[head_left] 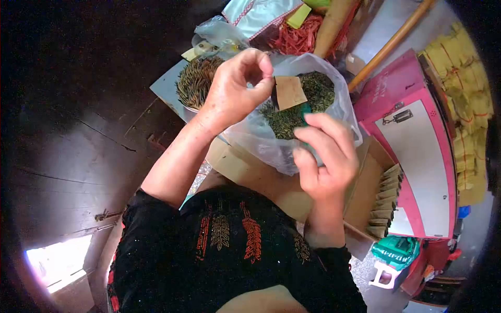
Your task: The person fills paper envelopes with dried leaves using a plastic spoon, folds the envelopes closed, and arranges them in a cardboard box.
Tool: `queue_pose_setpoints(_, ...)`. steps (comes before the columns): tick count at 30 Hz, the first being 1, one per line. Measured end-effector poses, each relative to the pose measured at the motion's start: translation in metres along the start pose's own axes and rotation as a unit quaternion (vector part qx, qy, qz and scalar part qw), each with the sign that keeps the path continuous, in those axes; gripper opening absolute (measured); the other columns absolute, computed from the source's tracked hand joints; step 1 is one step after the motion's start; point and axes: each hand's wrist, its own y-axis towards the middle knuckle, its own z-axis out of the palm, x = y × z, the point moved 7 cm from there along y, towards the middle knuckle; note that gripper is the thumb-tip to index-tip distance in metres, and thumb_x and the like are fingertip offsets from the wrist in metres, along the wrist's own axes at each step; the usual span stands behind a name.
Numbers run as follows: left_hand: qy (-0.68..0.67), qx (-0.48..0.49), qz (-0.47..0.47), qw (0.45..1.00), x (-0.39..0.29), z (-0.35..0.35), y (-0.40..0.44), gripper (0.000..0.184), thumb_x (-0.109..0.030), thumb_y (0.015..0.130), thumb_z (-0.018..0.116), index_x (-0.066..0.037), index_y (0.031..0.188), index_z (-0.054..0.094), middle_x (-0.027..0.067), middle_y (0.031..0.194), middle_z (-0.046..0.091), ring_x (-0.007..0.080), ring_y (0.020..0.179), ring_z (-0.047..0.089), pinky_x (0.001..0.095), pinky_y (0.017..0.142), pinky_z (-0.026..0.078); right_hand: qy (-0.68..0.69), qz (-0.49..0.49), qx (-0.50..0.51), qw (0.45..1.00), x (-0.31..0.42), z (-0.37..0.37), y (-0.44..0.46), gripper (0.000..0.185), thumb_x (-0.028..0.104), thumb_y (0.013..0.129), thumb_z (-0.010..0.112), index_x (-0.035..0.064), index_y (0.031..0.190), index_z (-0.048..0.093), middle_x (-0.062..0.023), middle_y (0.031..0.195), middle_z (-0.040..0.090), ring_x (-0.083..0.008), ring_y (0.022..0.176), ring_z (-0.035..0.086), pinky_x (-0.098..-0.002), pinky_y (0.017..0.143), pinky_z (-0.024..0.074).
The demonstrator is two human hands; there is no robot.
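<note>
My left hand is closed in a pinch at the edge of a small brown paper packet, held above a clear plastic bag. Dark green dried leaves fill the bag. My right hand hovers at the bag's near side, fingers curled and slightly blurred. A bit of a green object shows by its fingertips; the hand hides the rest. Left of the bag, a round bundle of many narrow brown packets stands packed together, partly behind my left hand.
A cardboard box in front of me has a row of folded packets along its right side. Further right stand a pink and white cabinet and yellow bundles. A wooden pole slants behind, near red strips.
</note>
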Motion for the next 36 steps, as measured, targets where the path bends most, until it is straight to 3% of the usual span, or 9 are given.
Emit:
queue_pose_setpoints(7, 0.082, 0.073, 0.006, 0.994, 0.006, 0.032, 0.0, 0.013, 0.0, 0.072, 0.062, 0.001, 0.084, 0.056, 0.0077, 0.068, 0.061, 0.0121, 0.062, 0.059, 0.0284, 0.06, 0.049, -0.073, -0.003, 0.086, 0.994, -0.032, 0.026, -0.015, 0.027, -0.002, 0.066, 0.063, 0.0021, 0.093, 0.067, -0.0114, 0.099, 0.061, -0.0298, 0.086, 0.058, -0.0377, 0.075, 0.0483)
queue_pose_setpoints(8, 0.109, 0.103, -0.018, 0.989, 0.004, 0.035, -0.001, 0.012, 0.0, 0.077, 0.063, -0.001, 0.084, 0.054, -0.0024, 0.072, 0.053, 0.0039, 0.067, 0.05, 0.0215, 0.061, 0.044, -0.079, -0.01, 0.098, 0.992, -0.035, 0.027, -0.016, 0.029, -0.003, 0.066, 0.063, 0.0036, 0.094, 0.066, -0.011, 0.098, 0.059, -0.0297, 0.086, 0.057, -0.0377, 0.074, 0.0486)
queue_pose_setpoints(12, 0.135, 0.105, 0.008, 0.985, 0.004, 0.04, -0.001, 0.013, 0.0, 0.076, 0.063, -0.001, 0.084, 0.054, -0.0004, 0.07, 0.054, 0.005, 0.066, 0.051, 0.0228, 0.061, 0.045, -0.108, -0.009, 0.125, 0.986, -0.037, 0.026, -0.019, 0.029, -0.004, 0.066, 0.063, 0.0039, 0.094, 0.066, -0.0104, 0.097, 0.059, -0.0293, 0.086, 0.057, -0.038, 0.073, 0.0488)
queue_pose_setpoints(20, 0.204, 0.179, 0.048, 0.961, -0.002, 0.058, 0.009, 0.016, 0.001, 0.071, 0.061, 0.001, 0.086, 0.057, 0.0144, 0.069, 0.06, 0.0214, 0.062, 0.06, 0.0321, 0.061, 0.049, -0.222, -0.095, 0.119, 0.963, -0.043, 0.029, -0.029, 0.018, 0.004, 0.065, 0.07, 0.0051, 0.082, 0.066, -0.0071, 0.1, 0.056, -0.0272, 0.089, 0.055, -0.0394, 0.074, 0.0473)
queue_pose_setpoints(27, 0.201, 0.232, 0.085, 0.948, 0.0, 0.084, 0.027, 0.016, 0.002, 0.069, 0.058, 0.001, 0.085, 0.058, 0.0179, 0.069, 0.059, 0.0289, 0.062, 0.059, 0.0347, 0.06, 0.049, -0.247, -0.16, 0.115, 0.949, -0.049, 0.026, -0.036, 0.013, 0.004, 0.065, 0.068, 0.0053, 0.077, 0.064, -0.0059, 0.101, 0.056, -0.0257, 0.087, 0.054, -0.0381, 0.072, 0.0465)
queue_pose_setpoints(30, 0.206, 0.253, 0.078, 0.942, -0.001, 0.088, 0.033, 0.018, -0.002, 0.071, 0.063, 0.0, 0.087, 0.057, 0.0143, 0.074, 0.063, 0.0269, 0.065, 0.06, 0.0345, 0.062, 0.049, -0.223, -0.137, 0.113, 0.959, -0.054, 0.017, -0.032, 0.012, 0.003, 0.065, 0.067, 0.0044, 0.077, 0.063, -0.0052, 0.096, 0.058, -0.0256, 0.081, 0.054, -0.0368, 0.067, 0.0467)
queue_pose_setpoints(32, 0.081, 0.246, 0.046, 0.965, 0.011, 0.084, 0.034, 0.036, -0.014, 0.072, 0.075, -0.004, 0.102, 0.059, 0.0103, 0.092, 0.066, 0.0237, 0.08, 0.062, 0.0344, 0.073, 0.049, -0.169, -0.026, 0.093, 0.981, -0.067, 0.006, -0.027, 0.011, 0.004, 0.068, 0.067, 0.0026, 0.077, 0.061, -0.0065, 0.087, 0.06, -0.0245, 0.074, 0.056, -0.0328, 0.065, 0.0472)
queue_pose_setpoints(33, 0.079, 0.248, 0.049, 0.964, 0.017, 0.083, 0.032, 0.036, -0.014, 0.072, 0.075, -0.004, 0.102, 0.059, 0.0103, 0.092, 0.066, 0.0237, 0.08, 0.062, 0.0344, 0.073, 0.049, -0.172, -0.027, 0.092, 0.98, -0.07, 0.005, -0.03, 0.011, 0.004, 0.068, 0.067, 0.0026, 0.077, 0.061, -0.0065, 0.087, 0.06, -0.0245, 0.074, 0.056, -0.0328, 0.065, 0.0472)
queue_pose_setpoints(36, 0.155, 0.225, 0.186, 0.944, 0.039, 0.079, 0.014, 0.074, -0.033, 0.067, 0.084, -0.007, 0.129, 0.051, 0.0081, 0.115, 0.06, 0.0194, 0.103, 0.055, 0.032, 0.09, 0.043, 0.017, 0.154, -0.003, 0.988, -0.1, -0.007, -0.046, 0.008, 0.006, 0.079, 0.067, 0.0002, 0.082, 0.062, -0.0074, 0.082, 0.064, -0.0152, 0.07, 0.058, -0.0262, 0.066, 0.0459)
